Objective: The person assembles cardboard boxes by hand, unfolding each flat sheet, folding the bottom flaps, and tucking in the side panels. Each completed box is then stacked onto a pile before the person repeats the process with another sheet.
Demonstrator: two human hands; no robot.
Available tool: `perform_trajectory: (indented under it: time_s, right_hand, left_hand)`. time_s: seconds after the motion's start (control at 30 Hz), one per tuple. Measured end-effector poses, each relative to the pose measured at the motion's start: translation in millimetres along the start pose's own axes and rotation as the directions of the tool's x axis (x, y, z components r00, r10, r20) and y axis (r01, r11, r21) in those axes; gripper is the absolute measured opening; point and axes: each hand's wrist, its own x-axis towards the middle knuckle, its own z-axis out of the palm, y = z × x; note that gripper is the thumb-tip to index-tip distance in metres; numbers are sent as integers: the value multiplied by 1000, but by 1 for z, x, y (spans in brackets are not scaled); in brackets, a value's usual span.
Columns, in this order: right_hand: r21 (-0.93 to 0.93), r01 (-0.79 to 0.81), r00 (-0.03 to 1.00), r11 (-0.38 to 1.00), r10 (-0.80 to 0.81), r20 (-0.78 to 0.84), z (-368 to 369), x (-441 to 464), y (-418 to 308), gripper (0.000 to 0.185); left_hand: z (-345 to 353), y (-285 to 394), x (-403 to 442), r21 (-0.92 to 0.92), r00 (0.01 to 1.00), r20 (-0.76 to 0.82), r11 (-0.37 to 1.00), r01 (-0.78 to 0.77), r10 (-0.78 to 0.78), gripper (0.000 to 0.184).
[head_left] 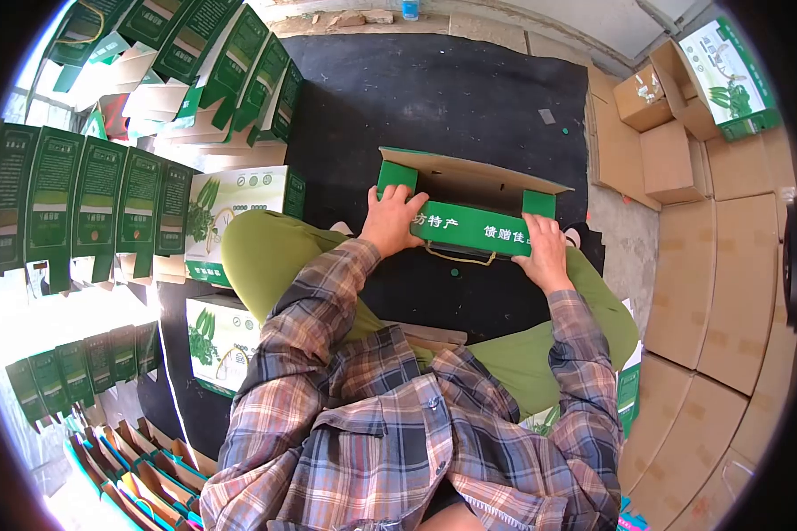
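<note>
A green cardboard box (471, 227) with white printed characters stands between my knees, its brown inner flap raised at the far side. My left hand (393, 219) grips the box's left end, thumb on the near panel and fingers over the top edge. At the right end, my right hand (543, 253) holds it the same way, fingers on top and thumb below. A yellowish cord handle (459, 257) hangs from the near side, between the hands.
Green and white boxes (239, 212) stand at the left, with rows of folded green cartons (97, 203) beyond. Brown cartons (682, 265) are stacked at the right, near small open boxes (669, 159). A black mat (434, 97) covers the floor.
</note>
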Motion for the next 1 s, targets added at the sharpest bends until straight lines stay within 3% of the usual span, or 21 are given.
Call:
perform_trajectory:
  time_s: [0.13, 0.2, 0.33, 0.63, 0.73, 0.8, 0.93, 1.0]
  right_hand:
    - [-20, 17, 998, 1000, -16, 63, 5, 0, 1, 89]
    - [-96, -46, 988, 994, 59, 144, 11, -3, -2, 95]
    - [-116, -13, 991, 993, 29, 132, 20, -3, -1, 98]
    - [-63, 10, 994, 998, -3, 111, 13, 7, -2, 98]
    - [3, -37, 999, 999, 37, 16, -3, 13, 7, 97]
    - [45, 34, 988, 998, -27, -152, -12, 20, 27, 87]
    - [274, 50, 923, 960, 60, -379, -56, 27, 41, 65]
    - [326, 17, 917, 945, 115, -382, -77, 24, 59, 59]
  left_hand:
    - [8, -4, -2, -11, 1000, -19, 1000, -5, 5, 80]
    - [12, -1, -2, 80, 993, -93, 995, -68, 75, 84]
    - [8, 6, 0, 149, 990, -54, 981, -124, 133, 89]
    - [13, 5, 5, -10, 991, -40, 992, -130, 129, 76]
    - [10, 5, 4, -39, 994, -86, 996, -76, 72, 78]
    - [4, 3, 5, -59, 992, -118, 997, -43, 36, 79]
    - [-27, 6, 4, -233, 958, -272, 972, 24, -89, 82]
    - [-48, 5, 7, -383, 868, -448, 923, 30, -214, 85]
